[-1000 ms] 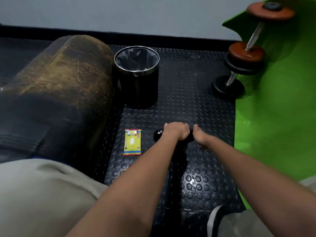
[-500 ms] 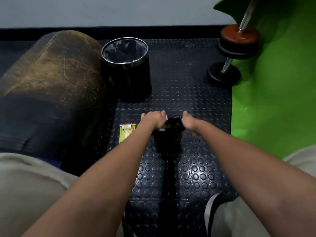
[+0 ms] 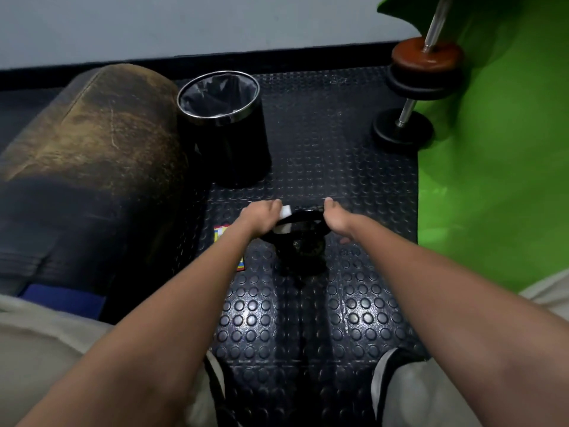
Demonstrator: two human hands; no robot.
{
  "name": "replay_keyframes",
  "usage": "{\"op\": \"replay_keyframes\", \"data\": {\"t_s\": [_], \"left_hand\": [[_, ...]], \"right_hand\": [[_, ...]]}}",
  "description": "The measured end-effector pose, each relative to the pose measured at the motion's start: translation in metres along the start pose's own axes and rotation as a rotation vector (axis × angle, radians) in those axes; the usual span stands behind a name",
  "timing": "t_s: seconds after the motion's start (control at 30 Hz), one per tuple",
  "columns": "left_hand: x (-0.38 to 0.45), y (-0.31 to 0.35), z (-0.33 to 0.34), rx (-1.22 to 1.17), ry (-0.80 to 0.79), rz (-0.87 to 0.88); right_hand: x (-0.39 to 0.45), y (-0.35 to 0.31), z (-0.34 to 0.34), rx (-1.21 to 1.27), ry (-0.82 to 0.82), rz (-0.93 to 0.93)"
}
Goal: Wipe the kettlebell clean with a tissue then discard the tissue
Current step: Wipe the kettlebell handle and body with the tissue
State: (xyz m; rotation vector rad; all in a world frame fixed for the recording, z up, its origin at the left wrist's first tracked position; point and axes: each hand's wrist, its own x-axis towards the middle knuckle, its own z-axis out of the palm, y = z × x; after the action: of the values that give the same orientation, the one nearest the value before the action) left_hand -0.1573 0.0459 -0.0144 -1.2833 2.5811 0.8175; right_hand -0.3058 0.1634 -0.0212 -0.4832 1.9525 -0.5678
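Since half a second earlier, more white tissue [image 3: 284, 211] showed beside the left hand [image 3: 261, 215], which curled around it on the black kettlebell [image 3: 303, 241] handle. The lined round bin [image 3: 226, 127] stood beyond on studded rubber flooring [image 3: 308, 318]. The right hand [image 3: 337, 218] gripped the handle's other end.

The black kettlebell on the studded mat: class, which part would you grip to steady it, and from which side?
Grip the black kettlebell's arched handle from above at its free right end, as the right hand does. The loop stands upright on top, and the left hand covers the other end with the white tissue.
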Motion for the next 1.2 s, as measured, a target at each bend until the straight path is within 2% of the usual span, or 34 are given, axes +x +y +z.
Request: {"op": "replay_keyframes", "data": {"t_s": [0.07, 0.17, 0.33, 0.57, 0.63, 0.83, 0.93, 1.0, 1.13, 1.2], "left_hand": [[-0.001, 0.003, -0.001, 0.010, -0.001, -0.018], [-0.004, 0.034, 0.004, 0.023, 0.013, 0.061], [-0.012, 0.041, 0.010, -0.076, 0.252, 0.159], [-0.013, 0.002, 0.007, -0.223, 0.457, 0.106], [-0.010, 0.001, 0.010, -0.206, 0.450, 0.100], [-0.005, 0.036, 0.039, 0.153, 0.350, 0.200], [-0.006, 0.024, 0.038, 0.185, 0.357, 0.306], [-0.005, 0.005, 0.033, 0.133, 0.344, 0.308], [-0.011, -0.021, 0.031, -0.211, 0.318, 0.102], [-0.008, -0.015, 0.028, -0.276, 0.290, 0.046]], "right_hand": [[-0.001, 0.002, 0.000, 0.027, -0.004, -0.015], [0.000, 0.004, 0.002, 0.070, 0.022, -0.031], [0.002, 0.003, 0.003, 0.085, 0.034, -0.018], [0.002, 0.004, 0.003, 0.117, 0.031, -0.034], [0.003, 0.004, 0.004, 0.118, 0.035, -0.038], [0.003, 0.003, 0.004, 0.095, 0.080, -0.053], [0.005, 0.005, 0.005, 0.092, 0.074, -0.052], [0.005, 0.006, 0.004, 0.102, 0.053, -0.043], [0.002, 0.007, 0.002, 0.109, 0.030, -0.052], [0.001, 0.008, 0.002, 0.107, 0.034, -0.059]]}}
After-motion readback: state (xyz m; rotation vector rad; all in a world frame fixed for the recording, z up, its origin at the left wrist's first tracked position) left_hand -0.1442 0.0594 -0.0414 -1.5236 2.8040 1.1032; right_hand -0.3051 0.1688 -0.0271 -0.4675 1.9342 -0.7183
